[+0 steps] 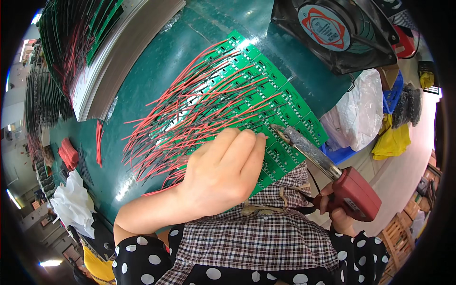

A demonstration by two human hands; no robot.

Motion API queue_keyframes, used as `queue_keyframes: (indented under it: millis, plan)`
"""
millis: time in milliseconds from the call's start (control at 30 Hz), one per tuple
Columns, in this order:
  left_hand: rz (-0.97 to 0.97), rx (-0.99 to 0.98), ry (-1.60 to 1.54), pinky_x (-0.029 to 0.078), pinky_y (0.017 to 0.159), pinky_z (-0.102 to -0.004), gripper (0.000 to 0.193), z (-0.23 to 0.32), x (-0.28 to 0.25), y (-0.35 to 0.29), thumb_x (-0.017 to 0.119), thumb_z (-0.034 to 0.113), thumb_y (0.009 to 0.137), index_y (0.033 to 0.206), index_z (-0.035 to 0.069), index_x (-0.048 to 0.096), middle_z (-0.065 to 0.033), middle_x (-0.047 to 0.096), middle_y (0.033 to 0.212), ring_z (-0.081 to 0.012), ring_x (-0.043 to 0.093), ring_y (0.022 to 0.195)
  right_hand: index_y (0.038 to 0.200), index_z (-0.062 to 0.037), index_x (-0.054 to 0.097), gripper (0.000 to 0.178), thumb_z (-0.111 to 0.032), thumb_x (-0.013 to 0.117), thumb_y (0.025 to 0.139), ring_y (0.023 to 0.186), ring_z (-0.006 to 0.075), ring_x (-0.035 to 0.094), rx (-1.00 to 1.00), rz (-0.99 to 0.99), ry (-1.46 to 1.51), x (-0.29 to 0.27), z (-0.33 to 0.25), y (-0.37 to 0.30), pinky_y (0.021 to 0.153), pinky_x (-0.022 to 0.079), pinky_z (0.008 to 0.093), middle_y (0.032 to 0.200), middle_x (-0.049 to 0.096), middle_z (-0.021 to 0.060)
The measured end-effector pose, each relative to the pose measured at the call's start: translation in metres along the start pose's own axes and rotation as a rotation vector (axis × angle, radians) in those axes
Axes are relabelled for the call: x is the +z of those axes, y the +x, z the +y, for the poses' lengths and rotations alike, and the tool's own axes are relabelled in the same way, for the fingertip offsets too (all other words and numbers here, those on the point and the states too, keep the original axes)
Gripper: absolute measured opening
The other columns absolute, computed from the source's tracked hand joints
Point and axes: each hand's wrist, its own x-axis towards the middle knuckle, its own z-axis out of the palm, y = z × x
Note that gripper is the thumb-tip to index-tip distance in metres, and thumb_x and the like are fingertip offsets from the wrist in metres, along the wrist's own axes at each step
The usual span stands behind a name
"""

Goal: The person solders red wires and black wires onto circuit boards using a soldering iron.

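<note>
A green circuit board panel [297,107] lies on the table, with rows of small parts and many red and black wires [190,111] fanning out to the left. Over its lower middle, my left hand [223,166] is closed in a pinch, its fingertips down near the board beside the wires. What those fingers hold is hidden. My right hand [339,213] grips the dark red handle of a soldering gun [356,192]. The metal barrel points up and left, and its tip is at the board, just right of my left fingertips.
A black fan [332,33] stands at the back right. Stacked boards with wires [114,61] rise at the back left. Loose red wires [99,142], a red wire bundle [69,153] and crumpled white paper [73,204] lie left. Right are a plastic bag [358,111] and yellow cloth [392,142].
</note>
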Motion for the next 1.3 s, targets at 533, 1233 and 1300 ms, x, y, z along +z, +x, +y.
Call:
queue_keyframes:
  millis: [533, 1233, 1300]
  plan:
    - [-0.021, -0.062, -0.063, 0.045, 0.053, -0.0294, 0.032, 0.001, 0.004, 0.006, 0.06, 0.003, 0.059, 0.089, -0.005, 0.064, -0.0093, 0.055, 0.078, -0.0211, 0.054, 0.064, 0.104, 0.0044, 0.053, 0.065, -0.026, 0.086, 0.058, 0.062, 0.0131, 0.06, 0.047, 0.098, -0.155, -0.025, 0.023, -0.015, 0.057, 0.049, 0.0239, 0.08, 0.063, 0.0093]
    - [0.061, -0.048, -0.055, 0.045, 0.05, -0.0287, 0.03, 0.0, 0.009, 0.023, 0.062, 0.001, 0.056, 0.086, -0.004, 0.065, -0.0088, 0.055, 0.077, -0.0209, 0.056, 0.064, 0.123, 0.0031, 0.038, 0.077, -0.031, 0.082, 0.069, 0.079, 0.0171, 0.061, -0.036, 0.098, -0.053, -0.011, -0.001, -0.004, 0.068, 0.048, 0.0286, 0.101, 0.06, 0.0141]
    - [0.036, -0.051, -0.046, 0.046, 0.05, -0.0288, 0.03, 0.0, 0.012, 0.025, 0.063, 0.001, 0.056, 0.086, -0.004, 0.065, -0.009, 0.055, 0.077, -0.0209, 0.056, 0.063, 0.122, 0.0033, 0.04, 0.076, -0.032, 0.082, 0.069, 0.08, 0.0166, 0.061, -0.017, 0.075, -0.085, -0.017, 0.0, -0.004, 0.069, 0.048, 0.0282, 0.099, 0.061, 0.0131]
